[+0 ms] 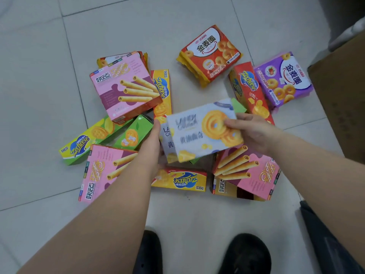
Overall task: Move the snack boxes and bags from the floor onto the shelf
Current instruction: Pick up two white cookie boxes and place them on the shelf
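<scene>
The right hand pinches the white cookie box at its right end, thumb on top, lifted over the pile on the floor. The left hand lies against the second white box beneath; I can't tell whether its fingers grip. Held only by the ends, a box could slip and fall back among the other boxes. No shelf is in sight.

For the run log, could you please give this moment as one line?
phase: pickup | right hand: holds white cookie box | left hand: on second white box, grip unclear | other snacks on floor
</scene>
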`<action>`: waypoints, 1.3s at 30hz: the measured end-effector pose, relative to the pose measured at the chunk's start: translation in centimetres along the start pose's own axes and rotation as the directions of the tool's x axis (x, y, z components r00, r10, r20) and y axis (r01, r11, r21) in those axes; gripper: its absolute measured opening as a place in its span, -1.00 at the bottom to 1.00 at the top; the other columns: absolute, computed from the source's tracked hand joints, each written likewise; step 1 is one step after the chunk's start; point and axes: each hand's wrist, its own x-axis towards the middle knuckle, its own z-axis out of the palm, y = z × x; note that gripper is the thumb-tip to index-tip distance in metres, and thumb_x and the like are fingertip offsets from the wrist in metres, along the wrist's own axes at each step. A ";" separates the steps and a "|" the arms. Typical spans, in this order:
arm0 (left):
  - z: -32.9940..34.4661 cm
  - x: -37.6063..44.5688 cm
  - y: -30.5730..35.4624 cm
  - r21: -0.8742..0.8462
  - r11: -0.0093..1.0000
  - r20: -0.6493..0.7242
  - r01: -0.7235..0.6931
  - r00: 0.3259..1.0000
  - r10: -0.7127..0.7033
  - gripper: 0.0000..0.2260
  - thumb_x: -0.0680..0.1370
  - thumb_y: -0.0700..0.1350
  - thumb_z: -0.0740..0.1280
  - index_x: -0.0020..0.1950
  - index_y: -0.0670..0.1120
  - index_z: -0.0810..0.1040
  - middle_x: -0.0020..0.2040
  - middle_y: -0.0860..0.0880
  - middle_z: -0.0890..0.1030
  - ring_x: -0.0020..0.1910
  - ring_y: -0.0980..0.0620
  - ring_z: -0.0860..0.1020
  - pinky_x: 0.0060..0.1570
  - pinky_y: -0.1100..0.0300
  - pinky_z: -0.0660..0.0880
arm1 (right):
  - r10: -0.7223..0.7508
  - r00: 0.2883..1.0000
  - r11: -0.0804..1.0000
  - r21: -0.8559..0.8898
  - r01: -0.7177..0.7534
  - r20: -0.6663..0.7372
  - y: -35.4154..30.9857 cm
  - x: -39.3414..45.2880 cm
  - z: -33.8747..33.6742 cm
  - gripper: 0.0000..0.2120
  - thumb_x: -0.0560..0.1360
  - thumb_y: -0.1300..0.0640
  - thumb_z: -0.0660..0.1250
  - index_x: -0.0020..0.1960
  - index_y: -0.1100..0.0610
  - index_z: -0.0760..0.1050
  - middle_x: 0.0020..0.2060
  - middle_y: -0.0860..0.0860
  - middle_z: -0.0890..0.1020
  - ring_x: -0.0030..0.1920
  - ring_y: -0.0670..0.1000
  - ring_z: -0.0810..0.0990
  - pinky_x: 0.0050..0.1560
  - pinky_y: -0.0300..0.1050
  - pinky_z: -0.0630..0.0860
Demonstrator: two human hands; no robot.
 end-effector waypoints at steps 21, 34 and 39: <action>0.1 -12.9 11.3 0.033 0.922 0.170 -0.386 0.911 0.375 -0.21 0.08 -0.10 0.60 0.28 -0.15 0.46 0.08 -0.13 0.66 -0.02 -0.10 0.66 0.02 0.00 0.60 | -0.093 0.989 0.995 -0.033 0.090 -0.112 -12.3 -7.9 9.0 -0.58 0.31 0.24 0.49 0.15 0.14 0.53 -0.10 0.05 0.71 -0.17 0.02 0.69 -0.06 -0.07 0.64; 1.0 -55.9 37.6 0.117 0.597 0.399 -0.794 0.588 0.703 -0.61 0.40 -0.29 0.45 0.17 -0.11 0.44 -0.08 0.01 0.63 -0.25 0.18 0.61 -0.31 0.40 0.56 | -0.561 0.814 0.827 -0.141 0.544 -0.152 -46.7 -41.6 21.6 -0.49 0.22 0.07 0.50 0.14 0.12 0.53 -0.03 0.03 0.70 -0.08 0.01 0.68 -0.02 -0.06 0.61; 2.1 -72.5 43.2 0.035 0.402 0.525 -0.915 0.359 0.772 -0.48 0.36 -0.24 0.51 0.27 -0.21 0.41 0.02 -0.03 0.64 -0.21 0.19 0.65 -0.27 0.34 0.59 | -0.743 0.643 0.669 -0.215 0.711 -0.186 -55.9 -56.9 25.5 -0.39 0.23 0.11 0.53 0.25 0.14 0.47 0.08 0.08 0.67 0.00 0.05 0.67 -0.03 -0.04 0.60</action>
